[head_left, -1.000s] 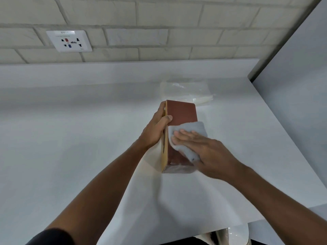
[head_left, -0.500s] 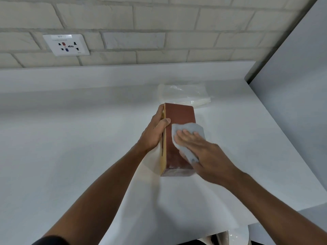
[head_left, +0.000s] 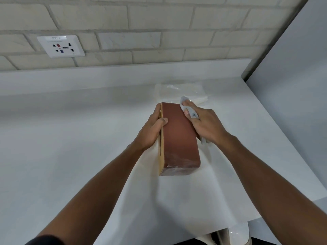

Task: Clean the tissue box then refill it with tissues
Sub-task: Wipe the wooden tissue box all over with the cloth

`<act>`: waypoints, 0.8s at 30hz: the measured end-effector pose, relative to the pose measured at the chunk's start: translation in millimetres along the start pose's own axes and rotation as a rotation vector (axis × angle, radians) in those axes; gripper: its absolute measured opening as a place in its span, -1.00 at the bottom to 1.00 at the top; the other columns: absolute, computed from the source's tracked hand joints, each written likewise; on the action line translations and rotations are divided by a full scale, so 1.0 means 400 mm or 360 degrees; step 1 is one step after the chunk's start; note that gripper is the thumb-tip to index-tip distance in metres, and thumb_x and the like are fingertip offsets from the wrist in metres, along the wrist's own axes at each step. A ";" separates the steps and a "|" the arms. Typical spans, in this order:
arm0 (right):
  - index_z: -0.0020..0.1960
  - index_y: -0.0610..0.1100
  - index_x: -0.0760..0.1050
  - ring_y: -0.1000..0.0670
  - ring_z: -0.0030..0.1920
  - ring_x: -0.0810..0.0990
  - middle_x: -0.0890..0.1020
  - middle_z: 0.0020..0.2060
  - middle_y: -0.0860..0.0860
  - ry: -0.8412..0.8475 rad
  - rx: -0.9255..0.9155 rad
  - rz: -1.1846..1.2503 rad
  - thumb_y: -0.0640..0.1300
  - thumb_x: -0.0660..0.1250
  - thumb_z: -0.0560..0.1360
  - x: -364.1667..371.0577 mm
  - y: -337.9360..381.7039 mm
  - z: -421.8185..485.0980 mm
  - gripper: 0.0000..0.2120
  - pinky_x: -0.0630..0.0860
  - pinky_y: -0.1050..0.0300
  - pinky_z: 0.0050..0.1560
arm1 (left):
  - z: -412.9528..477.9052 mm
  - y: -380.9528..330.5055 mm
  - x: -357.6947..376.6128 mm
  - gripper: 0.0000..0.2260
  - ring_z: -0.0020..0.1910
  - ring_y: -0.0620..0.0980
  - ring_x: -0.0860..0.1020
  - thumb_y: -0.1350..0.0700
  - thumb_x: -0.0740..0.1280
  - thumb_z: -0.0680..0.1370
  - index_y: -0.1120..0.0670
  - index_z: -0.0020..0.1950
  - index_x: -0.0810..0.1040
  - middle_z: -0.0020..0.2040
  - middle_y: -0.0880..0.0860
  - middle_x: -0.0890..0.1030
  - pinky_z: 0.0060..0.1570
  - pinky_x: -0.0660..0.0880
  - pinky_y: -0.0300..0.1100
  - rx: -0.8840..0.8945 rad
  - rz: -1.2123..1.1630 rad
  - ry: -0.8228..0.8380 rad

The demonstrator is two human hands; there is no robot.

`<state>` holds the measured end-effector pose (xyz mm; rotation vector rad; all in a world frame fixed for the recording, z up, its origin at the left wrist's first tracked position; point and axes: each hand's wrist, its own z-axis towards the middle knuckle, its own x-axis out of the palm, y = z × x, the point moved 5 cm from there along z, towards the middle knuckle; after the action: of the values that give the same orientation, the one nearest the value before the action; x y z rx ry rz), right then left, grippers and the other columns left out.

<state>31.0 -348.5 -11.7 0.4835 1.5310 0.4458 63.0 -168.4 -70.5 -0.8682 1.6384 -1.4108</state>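
R hand (head_left: 207,126) pinching cloth (head_left: 192,113) slid to box (head_left: 178,138) side — L hand (head_left: 150,131) grips box; white counter (head_left: 70,138), brick wall (head_left: 159,20).

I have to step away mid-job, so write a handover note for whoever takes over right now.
Left hand grips the tissue box, steadying it on its side on the counter.
Right hand holds the cloth against the box's right face, near the far end.
The wrapped tissue pack lies behind the box.
Done: wiping is under way.
Left: finish wiping, then load the tissues.
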 end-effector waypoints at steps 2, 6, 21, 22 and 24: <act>0.49 0.18 0.29 -0.01 0.38 0.45 0.35 0.48 0.12 0.0023 -0.0103 -0.0065 -0.02 0.19 0.65 0.009 0.006 -0.038 -0.59 0.40 0.08 0.33 | -0.002 0.005 0.000 -0.58 0.25 0.23 0.57 -0.04 0.15 0.59 -0.12 0.45 0.43 0.24 0.17 0.59 0.36 0.44 0.37 0.0037 0.0027 -0.0035; 0.51 0.05 0.31 0.23 0.47 0.21 0.28 0.49 0.17 -0.0021 -0.0365 -0.0129 -0.17 0.28 0.61 0.022 0.002 -0.177 -0.51 0.28 0.17 0.44 | 0.000 0.011 0.007 -0.59 0.27 0.24 0.56 -0.08 0.15 0.57 -0.29 0.43 0.43 0.26 0.16 0.59 0.42 0.43 0.33 0.0042 0.0033 -0.0055; 0.50 0.18 0.26 -0.06 0.39 0.44 0.35 0.48 0.12 0.0049 -0.0132 -0.0056 0.03 0.18 0.66 0.005 -0.018 -0.081 -0.58 0.39 0.01 0.38 | 0.001 -0.001 0.002 -0.65 0.22 0.03 0.55 -0.09 0.15 0.56 -0.40 0.31 0.43 0.21 0.01 0.58 0.42 0.45 0.25 0.0034 0.0016 0.0023; 0.49 0.18 0.28 -0.03 0.41 0.42 0.35 0.48 0.12 0.0034 -0.0157 -0.0050 0.01 0.19 0.65 0.004 -0.020 -0.098 -0.58 0.38 0.02 0.39 | 0.001 0.002 0.002 -0.65 0.20 -0.12 0.55 -0.10 0.14 0.56 -0.46 0.29 0.41 0.17 -0.13 0.59 0.42 0.47 0.12 0.0016 0.0027 0.0020; 0.49 0.13 0.32 0.07 0.47 0.33 0.34 0.48 0.15 0.0002 -0.0284 -0.0061 -0.08 0.25 0.64 0.006 -0.020 -0.167 -0.56 0.33 0.04 0.43 | -0.002 0.005 0.003 -0.64 0.12 -0.40 0.48 -0.09 0.13 0.57 -0.51 0.29 0.33 0.07 -0.39 0.51 0.35 0.41 -0.17 -0.0019 0.0035 0.0021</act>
<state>-35.9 -352.4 -17.2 0.3145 1.4838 0.5473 62.0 -168.7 -72.5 -0.8467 1.6629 -1.3959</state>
